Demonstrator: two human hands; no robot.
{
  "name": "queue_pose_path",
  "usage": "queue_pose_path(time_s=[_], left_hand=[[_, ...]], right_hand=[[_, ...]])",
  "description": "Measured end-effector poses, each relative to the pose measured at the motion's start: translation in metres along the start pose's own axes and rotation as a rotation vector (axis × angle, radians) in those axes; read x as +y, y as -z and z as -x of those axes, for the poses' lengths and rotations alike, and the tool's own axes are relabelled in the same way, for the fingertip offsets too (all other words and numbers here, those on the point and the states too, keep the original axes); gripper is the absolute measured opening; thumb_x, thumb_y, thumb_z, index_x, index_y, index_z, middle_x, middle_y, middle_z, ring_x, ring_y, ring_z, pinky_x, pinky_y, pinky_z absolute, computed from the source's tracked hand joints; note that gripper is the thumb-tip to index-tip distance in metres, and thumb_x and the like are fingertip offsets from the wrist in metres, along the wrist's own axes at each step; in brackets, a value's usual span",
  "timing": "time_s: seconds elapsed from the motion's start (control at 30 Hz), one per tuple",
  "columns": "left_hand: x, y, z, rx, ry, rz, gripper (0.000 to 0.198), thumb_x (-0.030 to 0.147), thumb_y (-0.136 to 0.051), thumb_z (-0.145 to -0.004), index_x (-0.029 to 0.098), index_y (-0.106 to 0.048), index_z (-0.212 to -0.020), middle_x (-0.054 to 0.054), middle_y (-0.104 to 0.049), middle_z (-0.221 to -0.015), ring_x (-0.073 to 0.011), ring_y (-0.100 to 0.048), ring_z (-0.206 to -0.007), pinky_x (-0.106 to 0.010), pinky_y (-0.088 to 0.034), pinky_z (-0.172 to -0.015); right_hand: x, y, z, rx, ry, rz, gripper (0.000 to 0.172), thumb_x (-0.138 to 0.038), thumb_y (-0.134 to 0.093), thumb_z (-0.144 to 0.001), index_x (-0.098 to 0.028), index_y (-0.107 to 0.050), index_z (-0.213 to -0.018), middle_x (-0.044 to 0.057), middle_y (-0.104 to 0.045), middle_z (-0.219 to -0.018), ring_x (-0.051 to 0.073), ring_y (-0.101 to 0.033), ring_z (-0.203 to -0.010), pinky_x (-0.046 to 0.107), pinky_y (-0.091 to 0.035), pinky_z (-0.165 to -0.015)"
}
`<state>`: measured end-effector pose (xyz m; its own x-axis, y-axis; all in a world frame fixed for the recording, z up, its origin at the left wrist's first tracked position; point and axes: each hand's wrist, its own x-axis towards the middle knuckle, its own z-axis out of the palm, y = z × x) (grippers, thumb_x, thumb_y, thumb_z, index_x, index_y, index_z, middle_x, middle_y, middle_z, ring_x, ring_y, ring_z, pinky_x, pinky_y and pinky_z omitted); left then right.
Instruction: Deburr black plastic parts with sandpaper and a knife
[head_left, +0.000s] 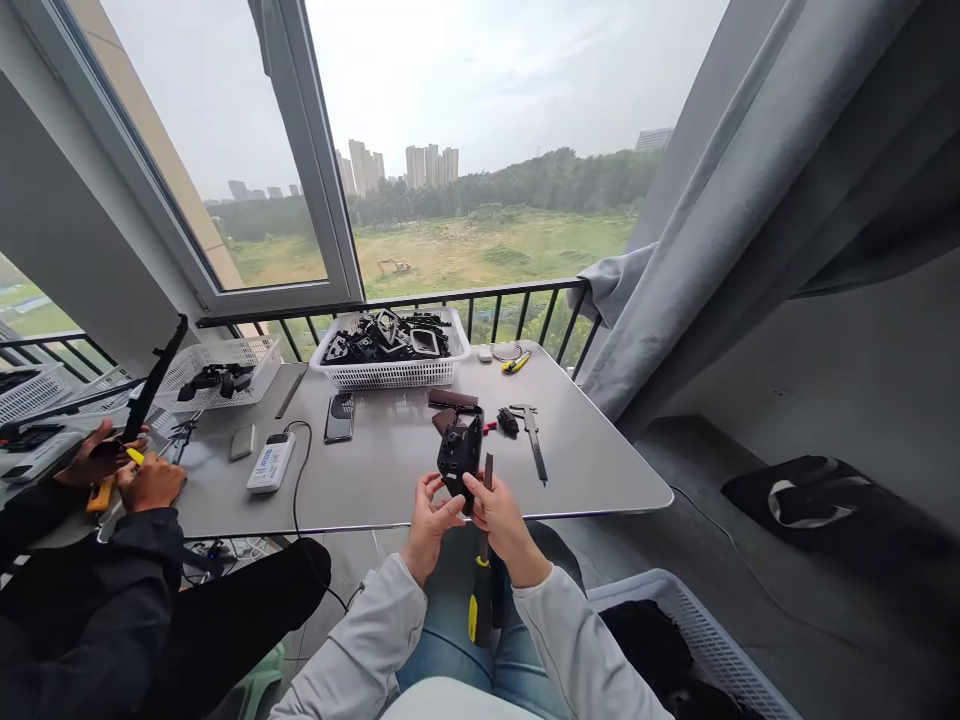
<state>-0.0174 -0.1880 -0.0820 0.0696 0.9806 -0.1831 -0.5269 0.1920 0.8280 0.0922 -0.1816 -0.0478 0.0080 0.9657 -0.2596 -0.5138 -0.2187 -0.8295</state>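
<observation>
Over the table's front edge, my left hand (432, 522) grips the lower left side of a black plastic housing (459, 458). The fingers of my right hand (504, 525) are closed at the housing's lower right corner. That same hand also holds a file, its flat blade rising past the fingers and its black-and-yellow handle (480, 605) hanging down over my lap. Just beyond the housing lie a dark brown bar (452, 399) and a brown piece, partly hidden. To the right are a small black part (508, 422) and a caliper (534, 445).
A white basket (386, 374) heaped with black plastic parts stands by the railing. A phone (340, 417), a power bank (271, 463) with cable and a yellow cutter (516, 362) lie on the table (397, 480). At left, a co-worker's hands (154, 483) hold a long black part.
</observation>
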Motion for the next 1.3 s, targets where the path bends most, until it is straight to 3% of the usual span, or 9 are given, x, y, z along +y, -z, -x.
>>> queue_pose_path(time_s=[0.2,0.37,0.47,0.53,0.67,0.77,0.93,1.03,1.3], left_hand=[[-0.003,-0.004,0.006,-0.009,-0.064,-0.069,0.068,0.037,-0.086,-0.057,0.023,-0.051,-0.114,-0.010,-0.055,-0.128,-0.0110,-0.064,-0.071,-0.026,-0.055,-0.062],[-0.001,0.002,0.002,-0.064,-0.067,-0.137,0.064,0.043,-0.083,-0.059,0.018,-0.061,-0.114,-0.014,-0.062,-0.125,-0.0172,-0.068,-0.075,-0.032,-0.057,-0.069],[-0.001,0.009,-0.001,-0.125,-0.092,-0.229,0.052,0.051,-0.074,-0.066,0.016,-0.068,-0.105,-0.012,-0.069,-0.112,-0.0210,-0.069,-0.079,-0.035,-0.057,-0.073],[0.001,0.014,-0.004,-0.080,-0.121,-0.310,0.049,0.056,-0.066,-0.071,0.015,-0.070,-0.098,-0.010,-0.073,-0.098,-0.0217,-0.068,-0.078,-0.035,-0.056,-0.073],[0.011,0.016,-0.014,0.151,-0.217,-0.458,0.046,0.059,-0.055,-0.076,0.015,-0.067,-0.085,-0.007,-0.069,-0.077,-0.0182,-0.065,-0.070,-0.032,-0.054,-0.067],[0.023,0.006,-0.022,0.267,-0.276,-0.533,0.036,0.051,-0.066,-0.069,0.019,-0.058,-0.082,0.001,-0.060,-0.065,-0.0132,-0.058,-0.057,-0.026,-0.049,-0.055],[0.031,-0.018,-0.030,0.098,-0.187,-0.415,0.037,0.055,-0.062,-0.067,0.020,-0.049,-0.070,0.006,-0.048,-0.053,-0.0092,-0.045,-0.043,-0.023,-0.043,-0.044],[0.027,-0.029,-0.030,0.097,-0.183,-0.360,0.040,0.060,-0.055,-0.072,0.021,-0.047,-0.065,0.005,-0.047,-0.053,-0.0095,-0.045,-0.044,-0.024,-0.044,-0.045],[0.018,-0.040,-0.030,0.193,-0.425,-0.719,0.044,0.059,-0.051,-0.083,0.023,-0.044,-0.059,0.005,-0.039,-0.047,-0.0102,-0.036,-0.043,-0.024,-0.028,-0.047]], right_hand=[[0.010,-0.014,0.011,0.044,0.078,-0.028,0.052,-0.047,-0.084,-0.050,-0.020,-0.055,-0.083,-0.009,-0.049,-0.050,0.008,-0.043,-0.040,0.020,-0.032,-0.037],[0.014,-0.011,0.003,0.061,0.113,0.052,0.046,-0.050,-0.081,-0.055,-0.020,-0.054,-0.078,-0.013,-0.034,-0.041,0.004,-0.025,-0.035,0.020,-0.021,-0.035],[0.014,-0.012,-0.005,0.022,0.168,0.127,0.045,-0.052,-0.079,-0.057,-0.019,-0.056,-0.077,-0.010,-0.042,-0.046,0.006,-0.032,-0.039,0.021,-0.022,-0.036],[0.013,-0.013,-0.010,-0.005,0.185,0.167,0.046,-0.054,-0.078,-0.057,-0.019,-0.056,-0.076,-0.008,-0.046,-0.051,0.007,-0.036,-0.041,0.022,-0.025,-0.037],[0.008,-0.014,-0.018,-0.084,0.107,0.221,0.047,-0.059,-0.074,-0.061,-0.020,-0.052,-0.075,-0.012,-0.037,-0.045,0.004,-0.025,-0.035,0.021,-0.019,-0.034],[0.001,-0.010,-0.021,-0.134,0.108,0.266,0.048,-0.059,-0.074,-0.062,-0.019,-0.052,-0.078,-0.012,-0.038,-0.046,0.004,-0.025,-0.035,0.021,-0.019,-0.033],[-0.018,0.004,-0.022,-0.217,0.127,0.339,0.046,-0.058,-0.073,-0.065,-0.020,-0.053,-0.080,-0.010,-0.040,-0.048,0.004,-0.028,-0.036,0.021,-0.021,-0.033],[-0.031,0.015,-0.018,-0.262,0.074,0.337,0.046,-0.058,-0.073,-0.066,-0.020,-0.053,-0.082,-0.011,-0.036,-0.047,0.004,-0.026,-0.036,0.021,-0.019,-0.033],[-0.045,0.025,-0.008,-0.246,0.062,0.337,0.044,-0.054,-0.076,-0.064,-0.019,-0.057,-0.083,-0.010,-0.039,-0.049,0.004,-0.028,-0.037,0.021,-0.023,-0.033]])
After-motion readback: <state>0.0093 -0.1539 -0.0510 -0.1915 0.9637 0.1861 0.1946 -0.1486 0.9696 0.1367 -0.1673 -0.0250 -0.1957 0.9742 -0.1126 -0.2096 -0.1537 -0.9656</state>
